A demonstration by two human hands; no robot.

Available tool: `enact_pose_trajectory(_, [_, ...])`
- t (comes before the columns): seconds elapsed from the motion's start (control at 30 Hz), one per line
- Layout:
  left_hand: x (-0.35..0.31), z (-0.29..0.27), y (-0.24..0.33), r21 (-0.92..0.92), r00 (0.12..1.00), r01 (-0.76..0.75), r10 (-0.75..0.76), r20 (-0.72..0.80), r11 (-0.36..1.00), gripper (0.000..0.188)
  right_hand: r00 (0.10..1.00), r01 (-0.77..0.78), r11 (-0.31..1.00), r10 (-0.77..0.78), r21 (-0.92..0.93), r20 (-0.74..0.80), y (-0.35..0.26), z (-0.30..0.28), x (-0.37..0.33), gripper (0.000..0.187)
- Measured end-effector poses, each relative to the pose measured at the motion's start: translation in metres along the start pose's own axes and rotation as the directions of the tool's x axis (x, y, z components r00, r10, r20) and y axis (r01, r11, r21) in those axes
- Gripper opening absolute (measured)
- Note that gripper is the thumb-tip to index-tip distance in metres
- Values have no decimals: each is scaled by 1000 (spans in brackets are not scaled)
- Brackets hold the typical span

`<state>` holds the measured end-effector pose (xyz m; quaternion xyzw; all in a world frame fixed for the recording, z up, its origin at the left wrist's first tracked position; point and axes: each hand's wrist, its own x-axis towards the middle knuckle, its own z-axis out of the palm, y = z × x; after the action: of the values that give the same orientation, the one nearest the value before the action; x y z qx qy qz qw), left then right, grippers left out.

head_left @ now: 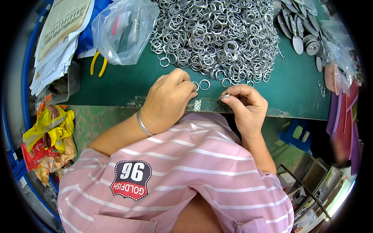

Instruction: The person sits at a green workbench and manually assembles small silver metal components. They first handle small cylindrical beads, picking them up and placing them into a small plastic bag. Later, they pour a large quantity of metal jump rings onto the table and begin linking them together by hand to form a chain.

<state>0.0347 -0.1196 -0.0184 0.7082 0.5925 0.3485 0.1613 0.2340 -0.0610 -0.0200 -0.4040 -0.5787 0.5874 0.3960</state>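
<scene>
My left hand (167, 99), with a metal bangle (143, 123) on its wrist, rests at the near edge of the green table. Its fingers are curled and closed at a silver metal ring (196, 87), which they partly cover. Just right of them lies a loose ring (204, 84), flat on the table. My right hand (248, 108) pinches a small shiny metal piece (224, 96) between thumb and fingertips, just above the table edge; its exact kind is unclear. Beyond both hands rises a large heap of silver rings (217, 35).
Yellow-handled pliers (99, 64) and a clear plastic bag (124, 35) lie left of the heap, near stacked papers (58, 42). Flat metal discs (297, 43) lie at far right by a pinkish block (331, 79). Crumpled wrappers (50, 132) hang at left; a blue stool (296, 134) stands below right.
</scene>
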Motion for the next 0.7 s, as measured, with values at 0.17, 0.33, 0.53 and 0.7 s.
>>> enact_pose_trajectory(0.17, [6, -3, -2, -43, 997, -70, 69, -29, 997, 17, 999, 1, 998, 1, -57, 39, -3, -2, 2, 12])
enact_pose_trajectory(0.33, [-1, -7, 3, -515, 952, 270, -304, 20, 814, 4, 929, 370, 770, -301, -519, 216, -5, 16, 15, 14])
enact_pose_trajectory(0.53, [-3, 1, 9, -759, 848, 432, -505, 159, 488, 16, 898, 408, 505, -370, -760, 237, -5, 32, 16, 17])
enact_pose_trajectory(0.7, [-1, 0, 9, -656, 917, 348, -389, 89, 670, 20, 857, 491, 524, -434, -696, 278, -1, 29, 18, 18])
